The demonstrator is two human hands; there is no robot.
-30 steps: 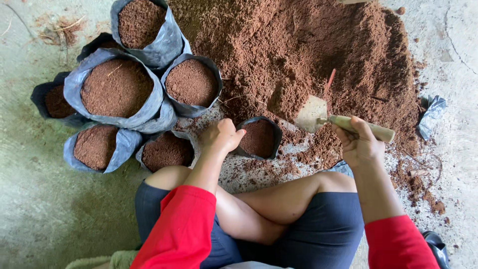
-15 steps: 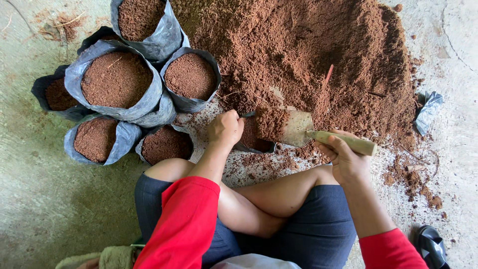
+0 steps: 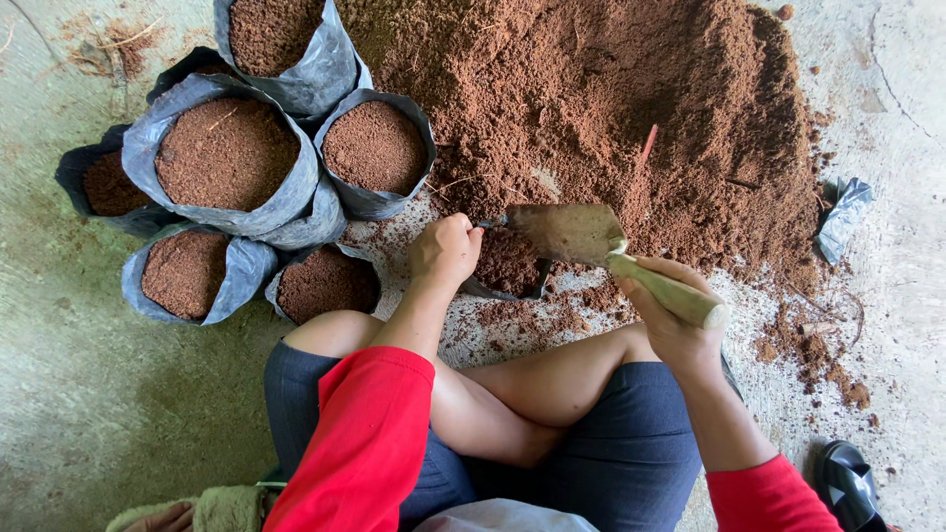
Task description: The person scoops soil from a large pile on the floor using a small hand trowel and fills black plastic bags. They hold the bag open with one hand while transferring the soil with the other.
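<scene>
Soil: reddish-brown, loose, heaped in a big pile [image 3: 611,108] on the concrete floor [image 3: 79,394] just beyond both hands.
Left hand: the left hand [image 3: 445,248] is curled shut on the rim of a small black grow bag [image 3: 505,268], pinching its edge and holding the mouth open.
Right hand: the right hand [image 3: 673,320] is wrapped around the pale wooden handle of a trowel [image 3: 576,234], the grip full and firm.
Trowel: its metal blade points toward the left hand and hangs tilted right over the mouth of the small bag; whether it touches the soil inside cannot be told.
Small bag: it sits between the two hands, just in front of the person's bent knee, already holding some brown soil (how full is hard to judge, since the blade hides part of it).
Filled bags: six grey-black bags of soil [image 3: 227,158] stand clustered to the left of the left hand, the nearest one [image 3: 325,284] just beside the left wrist.
Spilled soil: crumbs lie scattered on the floor under and to the right of the right hand.
Empty bag: a crumpled grey bag [image 3: 844,217] lies well beyond the right hand, at the pile's far edge.
Shoe: a black shoe [image 3: 847,483] rests near the right elbow.
</scene>
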